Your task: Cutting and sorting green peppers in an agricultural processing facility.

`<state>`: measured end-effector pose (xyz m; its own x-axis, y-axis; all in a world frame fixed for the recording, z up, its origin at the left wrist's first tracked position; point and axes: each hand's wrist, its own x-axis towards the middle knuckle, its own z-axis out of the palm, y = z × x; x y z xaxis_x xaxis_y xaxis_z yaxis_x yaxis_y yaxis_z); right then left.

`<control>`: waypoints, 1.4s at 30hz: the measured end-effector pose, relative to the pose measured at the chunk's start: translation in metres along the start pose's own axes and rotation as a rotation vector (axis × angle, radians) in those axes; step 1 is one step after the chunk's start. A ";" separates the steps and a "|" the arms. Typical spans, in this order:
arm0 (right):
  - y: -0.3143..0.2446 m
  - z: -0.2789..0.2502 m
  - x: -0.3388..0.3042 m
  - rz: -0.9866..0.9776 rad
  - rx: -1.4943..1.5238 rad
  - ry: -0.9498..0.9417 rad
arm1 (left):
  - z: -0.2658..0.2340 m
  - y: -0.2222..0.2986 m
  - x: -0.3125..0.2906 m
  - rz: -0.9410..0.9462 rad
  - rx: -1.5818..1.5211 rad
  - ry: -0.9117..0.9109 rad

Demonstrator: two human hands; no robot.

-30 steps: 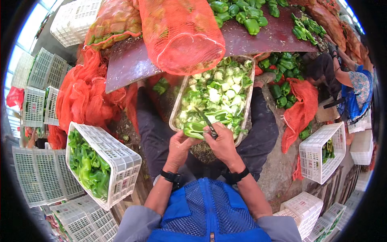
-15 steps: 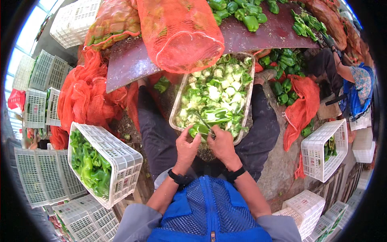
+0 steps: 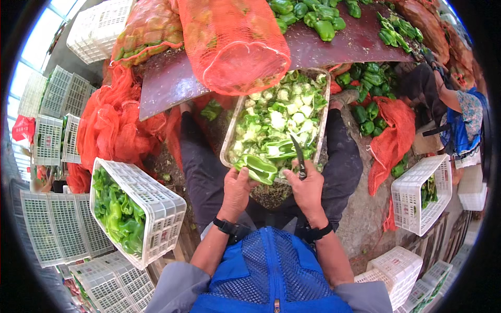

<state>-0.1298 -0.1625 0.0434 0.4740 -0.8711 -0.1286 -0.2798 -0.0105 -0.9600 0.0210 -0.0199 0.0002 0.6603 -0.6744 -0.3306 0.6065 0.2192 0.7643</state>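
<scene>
My left hand (image 3: 236, 190) grips a cut green bell pepper (image 3: 259, 169) between thumb and fingers, with its pale hollow inside facing up. In my right hand (image 3: 308, 192) is a small knife (image 3: 299, 155), its dark curved blade pointing up and away, apart from the pepper. Both hands are just over the near edge of a shallow white tray (image 3: 227, 140) between my legs. Pale green pepper cores and scraps (image 3: 278, 121) fill the tray. Another cut pepper piece (image 3: 281, 149) lies on them near the knife.
A red mesh sack (image 3: 229, 41) overhangs the tray from a dark board (image 3: 167, 86), where whole green peppers (image 3: 323, 30) lie. White crates (image 3: 164, 211) stand at both sides; the near left one holds peppers (image 3: 119, 211). Another person (image 3: 467, 112) sits at the far right.
My hands have moved apart. The knife has come away from the pepper to the right, blade raised, and the pepper in my left hand now shows its hollow inside.
</scene>
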 end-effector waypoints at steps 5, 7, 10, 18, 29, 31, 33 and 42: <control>-0.007 0.021 -0.005 -0.308 -0.229 -0.179 | -0.005 -0.010 -0.003 -0.045 0.121 -0.083; -0.012 0.028 -0.005 -0.331 -0.271 -0.214 | -0.001 -0.007 -0.007 -0.041 0.264 -0.039; 0.011 0.028 -0.003 -0.442 -0.335 -0.208 | 0.005 -0.014 -0.008 -0.079 0.333 -0.081; -0.006 0.009 -0.008 0.291 0.203 -0.358 | 0.019 -0.004 -0.010 -0.026 0.627 -0.161; 0.016 0.022 0.035 -0.066 -0.338 -0.286 | -0.073 0.156 -0.057 0.639 1.052 0.506; 0.021 0.021 0.046 -0.411 -0.486 -0.056 | -0.095 0.210 -0.082 0.552 1.205 0.624; 0.007 0.022 0.054 -0.345 -0.567 -0.107 | -0.121 0.256 -0.106 0.641 1.548 0.825; 0.030 0.037 0.069 -0.315 -0.611 -0.283 | -0.261 0.340 -0.161 0.779 2.060 1.072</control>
<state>-0.0746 -0.2051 -0.0033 0.7822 -0.6230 -0.0082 -0.4704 -0.5819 -0.6634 0.2360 0.3472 0.1692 0.7504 -0.2744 0.6013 -0.3120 -0.9491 -0.0437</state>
